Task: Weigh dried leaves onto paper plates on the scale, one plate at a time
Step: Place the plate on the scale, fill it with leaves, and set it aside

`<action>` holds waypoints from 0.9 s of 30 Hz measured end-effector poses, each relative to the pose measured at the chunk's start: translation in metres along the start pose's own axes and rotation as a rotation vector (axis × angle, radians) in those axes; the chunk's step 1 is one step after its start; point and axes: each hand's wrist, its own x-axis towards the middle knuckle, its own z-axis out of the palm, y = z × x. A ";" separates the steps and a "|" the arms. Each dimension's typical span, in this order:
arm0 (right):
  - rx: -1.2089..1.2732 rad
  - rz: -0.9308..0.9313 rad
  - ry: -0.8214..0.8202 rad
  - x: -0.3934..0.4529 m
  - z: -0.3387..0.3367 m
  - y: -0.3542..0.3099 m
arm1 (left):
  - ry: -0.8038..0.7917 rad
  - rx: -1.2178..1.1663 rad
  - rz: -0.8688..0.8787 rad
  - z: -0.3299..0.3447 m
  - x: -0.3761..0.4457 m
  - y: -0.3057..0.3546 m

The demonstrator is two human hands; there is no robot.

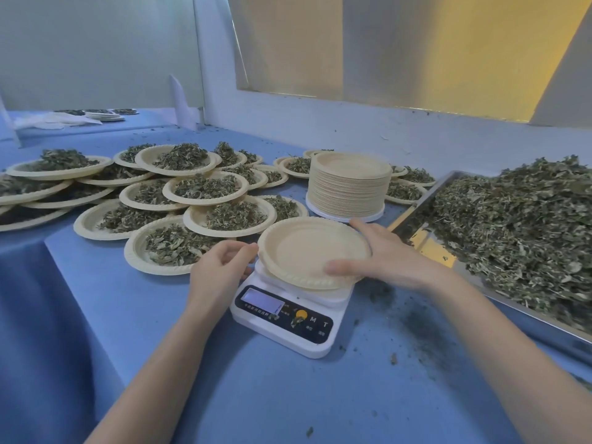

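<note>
The scale panel carried the letters "M" and "T" beside a yellow button. Small print lay under the display and under both letters, too blurred to read. The display showed no legible figures.

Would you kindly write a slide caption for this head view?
Both hands, left hand and right hand, set an empty paper plate on the scale.

Pale cream round paper plates with crimped rims, dark green dried leaves, a white plastic scale with black panel and yellow button, all on a blue cloth-covered tabletop.
</note>
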 end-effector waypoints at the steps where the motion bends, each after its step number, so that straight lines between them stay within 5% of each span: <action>1: -0.081 -0.016 -0.031 -0.003 0.001 -0.001 | 0.003 0.012 0.005 0.000 0.000 -0.001; 6: -0.361 -0.064 -0.039 -0.009 0.016 -0.005 | -0.005 0.019 0.000 -0.001 -0.002 0.000; 20: -0.465 -0.088 -0.041 -0.008 0.017 -0.013 | 0.004 0.009 -0.018 0.000 -0.003 0.004; 27: -0.359 -0.123 0.031 -0.016 0.010 -0.022 | 0.154 0.140 0.221 0.007 -0.004 0.018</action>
